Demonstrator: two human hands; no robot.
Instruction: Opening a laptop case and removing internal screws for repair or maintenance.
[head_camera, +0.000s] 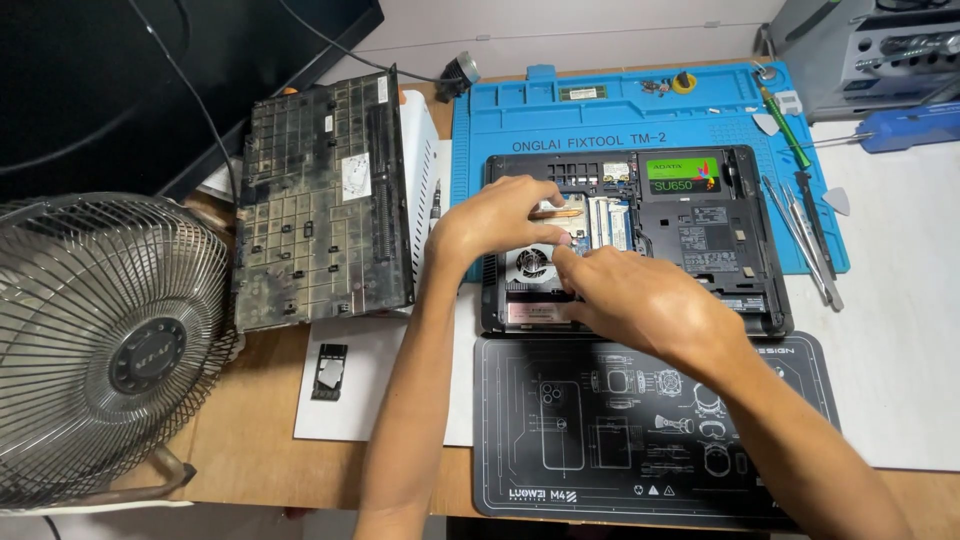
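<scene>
**Hands at the cooling corner of an opened laptop**

Nearest the camera: a black mat (655, 430) with white line drawings, lying at the desk's front edge. Just beyond it, an opened laptop (740, 290), base panel off, resting half on a blue mat (500, 135). Left hand (495, 218) curled over the copper heatpipe (572, 211), fingertips pressed down on it. Right hand (640, 300) reaching in from the right, fingertips pinched narrow beside the small fan (530, 262); whether anything sits between them, cannot tell. Likely light but fragile here: thin copper bending easily, fan blades and nearby boards delicate. Best held by the fan's frame and the pipe's plate ends, never mid-pipe. To the left, the removed cover (320, 200), dusty, and a desk fan (105, 340). Tools (805, 235) at right.
</scene>
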